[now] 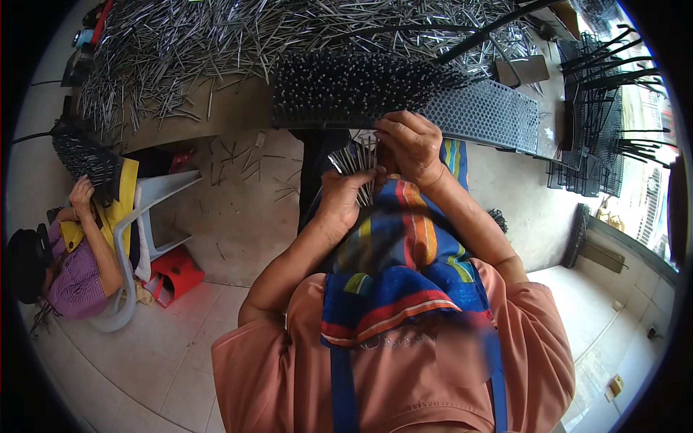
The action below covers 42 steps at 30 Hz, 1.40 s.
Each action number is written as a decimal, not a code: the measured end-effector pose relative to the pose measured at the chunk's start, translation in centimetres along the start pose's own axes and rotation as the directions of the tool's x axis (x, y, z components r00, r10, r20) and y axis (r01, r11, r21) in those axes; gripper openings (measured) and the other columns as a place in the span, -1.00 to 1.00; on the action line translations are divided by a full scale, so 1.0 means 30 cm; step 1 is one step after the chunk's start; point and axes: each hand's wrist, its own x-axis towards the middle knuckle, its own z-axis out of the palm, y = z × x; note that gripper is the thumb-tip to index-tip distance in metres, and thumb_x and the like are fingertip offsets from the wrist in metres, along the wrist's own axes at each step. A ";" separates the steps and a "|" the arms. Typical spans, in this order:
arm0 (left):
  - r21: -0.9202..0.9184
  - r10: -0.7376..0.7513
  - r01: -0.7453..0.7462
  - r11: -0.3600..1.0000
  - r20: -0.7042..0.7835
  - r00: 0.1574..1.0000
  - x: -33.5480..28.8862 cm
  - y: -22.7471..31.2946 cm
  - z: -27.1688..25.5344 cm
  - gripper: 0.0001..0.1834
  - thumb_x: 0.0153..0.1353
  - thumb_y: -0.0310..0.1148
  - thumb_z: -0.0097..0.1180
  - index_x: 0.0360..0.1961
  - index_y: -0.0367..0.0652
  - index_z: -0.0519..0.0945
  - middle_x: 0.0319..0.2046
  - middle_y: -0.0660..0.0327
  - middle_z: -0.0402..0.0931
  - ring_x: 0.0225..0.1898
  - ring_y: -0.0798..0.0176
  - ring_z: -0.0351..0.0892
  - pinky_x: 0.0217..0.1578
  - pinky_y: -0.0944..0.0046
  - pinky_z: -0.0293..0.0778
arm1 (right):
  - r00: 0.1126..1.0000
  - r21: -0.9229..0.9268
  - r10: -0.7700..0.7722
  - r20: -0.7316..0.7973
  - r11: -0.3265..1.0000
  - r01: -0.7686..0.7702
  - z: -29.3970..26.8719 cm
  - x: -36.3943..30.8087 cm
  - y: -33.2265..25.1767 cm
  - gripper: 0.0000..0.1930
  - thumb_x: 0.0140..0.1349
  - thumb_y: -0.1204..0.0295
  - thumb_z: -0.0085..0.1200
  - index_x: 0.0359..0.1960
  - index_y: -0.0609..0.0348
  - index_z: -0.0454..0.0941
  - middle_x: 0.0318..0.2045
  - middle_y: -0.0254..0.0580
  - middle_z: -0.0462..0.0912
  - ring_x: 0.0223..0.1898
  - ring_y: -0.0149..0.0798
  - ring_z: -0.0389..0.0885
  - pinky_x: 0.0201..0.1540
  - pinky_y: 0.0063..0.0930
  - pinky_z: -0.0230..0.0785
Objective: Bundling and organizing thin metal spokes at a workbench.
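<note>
Currently, the left hand (341, 196) is clutching slim silver-metal strips (355, 160) pointing toward the black perforated panel (491, 110); right hand's (413, 146) grip unclear.

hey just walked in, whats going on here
A person's left hand holds a fanned bundle of thin metal rods, while the right hand is at the near edge of a dark perforated panel. Shiny tips crowd the panel's left part; its right part shows bare holes. Whether the right fingers pinch a rod is unclear. A big rod pile lies behind, and a co-worker at left handles another dark panel.
</note>
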 end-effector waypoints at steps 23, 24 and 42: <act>-0.092 -0.057 0.057 0.994 -0.003 0.998 0.013 -0.004 0.013 -0.76 0.14 -0.68 0.12 -0.13 -0.36 0.59 -0.32 0.01 0.67 -0.34 0.13 0.71 -0.32 0.24 0.64 | 0.939 0.127 0.344 -0.025 0.932 -0.338 0.052 0.051 0.036 -0.86 -0.02 0.55 0.29 -0.37 0.18 0.69 -0.49 -0.17 0.59 -0.48 -0.14 0.63 -0.43 -0.39 0.45; -0.090 -0.054 0.054 0.994 0.004 0.999 0.016 -0.003 0.011 -0.78 0.15 -0.67 0.14 -0.15 -0.34 0.61 -0.33 0.05 0.68 -0.35 0.15 0.71 -0.32 0.27 0.63 | 0.953 0.022 0.302 0.005 0.953 -0.302 0.056 0.050 0.036 -0.86 -0.02 0.54 0.28 -0.37 0.18 0.69 -0.50 -0.17 0.58 -0.49 -0.12 0.62 -0.45 -0.37 0.45; -0.010 -0.026 0.028 1.000 0.135 0.990 0.021 0.005 0.018 -0.59 0.09 -0.75 0.13 -0.01 -0.27 0.55 -0.27 0.07 0.65 -0.28 0.13 0.71 -0.28 0.19 0.67 | 0.389 0.306 0.721 0.574 0.252 -0.918 -0.026 -0.021 -0.003 -0.88 0.10 0.56 0.25 -0.34 0.35 0.60 -0.55 -0.24 0.64 -0.53 -0.47 0.61 -0.46 -0.63 0.44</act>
